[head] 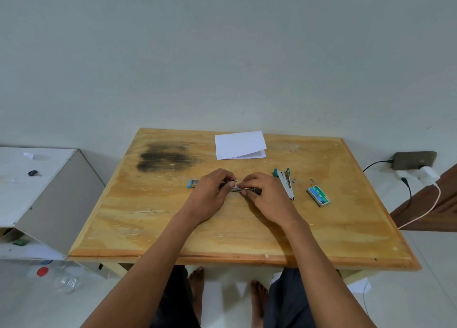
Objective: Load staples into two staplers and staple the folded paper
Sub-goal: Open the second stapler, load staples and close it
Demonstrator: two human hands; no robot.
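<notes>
- Okay, both hands are on the black stapler (235, 190), which lies crosswise in the middle of the table (222, 236), right in front of me.
- My left hand (209, 194) has its fingers curled round the left end, and my right hand (264, 196) pinches the right end between thumb and fingertips.
- There's a small silvery bit at my fingertips. I take it for a strip of staples, but it's too small to be sure.
- So this looks like the loading step: the job is to seat the strip in the channel.
- To do that well, I want the left hand to pin the body flat on the wood so it can't roll.
- The strip should go in legs down and square to the rails. If it tilts, it will jam.
- A light pinch is best, because a hard squeeze could snap the strip.
- The teal stapler (285, 184) lies opened just to my right, with loose staples (294, 179) beside it.
- The box (318, 196) sits further right, near enough for a refill.
- The paper (239, 145) lies folded at the far edge, well apart from the hands, not yet stapled.
- A small blue thing (193, 183) sits by my left hand. I can't tell what it is.
</notes>
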